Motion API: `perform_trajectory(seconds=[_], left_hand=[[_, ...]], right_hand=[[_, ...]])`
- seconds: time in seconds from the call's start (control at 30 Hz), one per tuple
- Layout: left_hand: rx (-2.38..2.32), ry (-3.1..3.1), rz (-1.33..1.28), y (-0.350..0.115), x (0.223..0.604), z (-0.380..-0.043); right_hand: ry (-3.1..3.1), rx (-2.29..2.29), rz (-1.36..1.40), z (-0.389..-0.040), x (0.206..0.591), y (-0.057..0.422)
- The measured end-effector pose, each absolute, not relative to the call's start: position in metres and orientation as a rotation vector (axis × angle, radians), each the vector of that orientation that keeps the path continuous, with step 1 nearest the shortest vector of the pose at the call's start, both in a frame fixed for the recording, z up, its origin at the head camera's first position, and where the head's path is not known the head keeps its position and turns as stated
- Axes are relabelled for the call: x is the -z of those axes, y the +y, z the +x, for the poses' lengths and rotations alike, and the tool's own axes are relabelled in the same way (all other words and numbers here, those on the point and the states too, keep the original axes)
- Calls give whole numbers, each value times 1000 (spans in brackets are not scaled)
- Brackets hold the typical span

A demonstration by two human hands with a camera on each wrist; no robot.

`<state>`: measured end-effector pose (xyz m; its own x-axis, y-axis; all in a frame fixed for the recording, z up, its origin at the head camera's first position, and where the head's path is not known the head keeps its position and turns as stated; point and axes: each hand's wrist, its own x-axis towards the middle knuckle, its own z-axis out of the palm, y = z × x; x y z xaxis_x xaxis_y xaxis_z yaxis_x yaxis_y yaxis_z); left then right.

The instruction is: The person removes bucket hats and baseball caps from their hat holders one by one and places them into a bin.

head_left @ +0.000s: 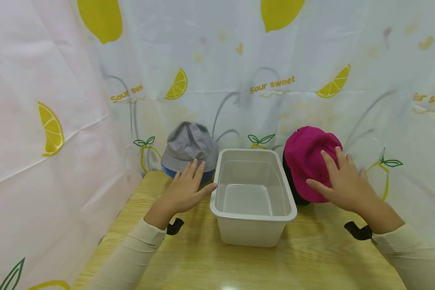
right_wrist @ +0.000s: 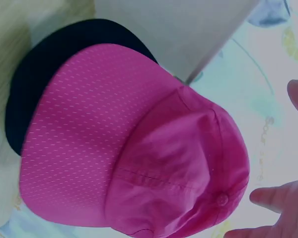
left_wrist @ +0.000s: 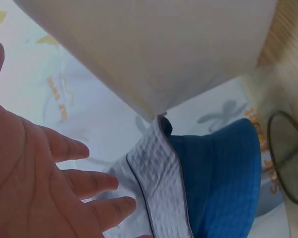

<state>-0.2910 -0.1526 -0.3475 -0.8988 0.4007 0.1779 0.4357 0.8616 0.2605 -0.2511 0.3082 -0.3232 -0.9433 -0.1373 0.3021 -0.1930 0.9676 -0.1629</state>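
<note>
A grey bucket hat [head_left: 190, 145] sits on top of a blue hat [left_wrist: 223, 173], left of a light plastic bin [head_left: 253, 233]. My left hand [head_left: 185, 191] reaches over its brim with fingers spread and straight, and holds nothing. To the bin's right, a magenta cap [head_left: 308, 161] lies over a black hat [right_wrist: 35, 89], its stitched brim toward the near side. My right hand [head_left: 348, 183] hovers beside the magenta cap, fingers extended and apart; the right wrist view shows a gap between fingertips and crown. Nothing lies inside the bin.
The bin stands mid-table on a light wooden table [head_left: 195, 266]. A white curtain [head_left: 217, 52] with lemon prints hangs right behind the hats, and another drape [head_left: 58, 193] closes off the left side. Black straps show at both wrists.
</note>
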Motion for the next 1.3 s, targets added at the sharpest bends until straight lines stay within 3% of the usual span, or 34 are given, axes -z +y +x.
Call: perform_trajectory(seconds=[0.63, 1.3], left_hand=[[882, -2844, -714, -127, 356, -294], [986, -2858, -771, -119, 368, -300]], right_hand=[[-2671, -541, 137, -287, 315, 307], [-2580, -628, 99, -313, 327, 310]])
